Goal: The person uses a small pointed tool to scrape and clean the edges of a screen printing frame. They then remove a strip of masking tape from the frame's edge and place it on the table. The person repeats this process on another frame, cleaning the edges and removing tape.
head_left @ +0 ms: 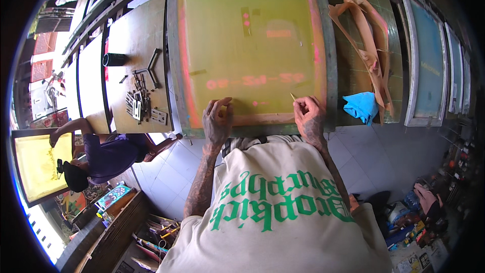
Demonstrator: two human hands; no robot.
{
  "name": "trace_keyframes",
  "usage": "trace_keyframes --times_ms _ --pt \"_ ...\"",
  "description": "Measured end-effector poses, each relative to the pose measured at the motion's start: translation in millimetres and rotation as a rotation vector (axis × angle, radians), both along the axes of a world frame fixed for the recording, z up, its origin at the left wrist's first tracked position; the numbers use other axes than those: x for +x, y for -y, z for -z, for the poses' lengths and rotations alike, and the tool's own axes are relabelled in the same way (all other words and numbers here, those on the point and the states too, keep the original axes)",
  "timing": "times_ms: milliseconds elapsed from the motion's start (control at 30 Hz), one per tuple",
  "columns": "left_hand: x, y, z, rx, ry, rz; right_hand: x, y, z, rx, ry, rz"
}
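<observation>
A framed printing screen (242,50) with yellow-green mesh lies in front of me, with pink marks and dark tape-like patches on it. My left hand (218,120) rests by its near left corner, fingers curled in, and nothing shows in them. Near the right corner, my right hand (310,116) pinches a thin, pale, pointed stick (292,96). The tip points up and left over the mesh; whether it touches I cannot tell. The stick's other end is hidden in my fingers.
Left on a board (139,30) lie a dark cup (114,59), a three-armed metal tool (150,69) and several metal clamps and bolts (139,103). Right are a blue cloth (361,107) and crumpled brown tape (371,45). Another person (111,159) handles a yellow screen (38,164) at far left.
</observation>
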State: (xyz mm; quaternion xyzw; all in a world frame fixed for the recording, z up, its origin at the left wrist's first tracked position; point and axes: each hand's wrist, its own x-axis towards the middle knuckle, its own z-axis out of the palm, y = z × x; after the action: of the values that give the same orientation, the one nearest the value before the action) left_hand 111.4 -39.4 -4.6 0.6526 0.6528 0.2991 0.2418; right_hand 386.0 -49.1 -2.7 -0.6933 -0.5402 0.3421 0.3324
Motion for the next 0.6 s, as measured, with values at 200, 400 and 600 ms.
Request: trace_keyframes --times_ms 200,400,600 --pt "-5.2 9.7 25.5 0.158 -0.083 -0.037 -9.9 -1.2 28.1 0.049 -0.069 0.039" --pt "-5.0 10.3 30.4 0.202 -0.088 -0.044 -27.5 -4.8 25.9 -0.154 -0.342 0.238" --pt "-7.3 9.4 32.3 0.208 -0.089 -0.025 -33.0 -10.7 24.0 -0.128 -0.471 0.321"
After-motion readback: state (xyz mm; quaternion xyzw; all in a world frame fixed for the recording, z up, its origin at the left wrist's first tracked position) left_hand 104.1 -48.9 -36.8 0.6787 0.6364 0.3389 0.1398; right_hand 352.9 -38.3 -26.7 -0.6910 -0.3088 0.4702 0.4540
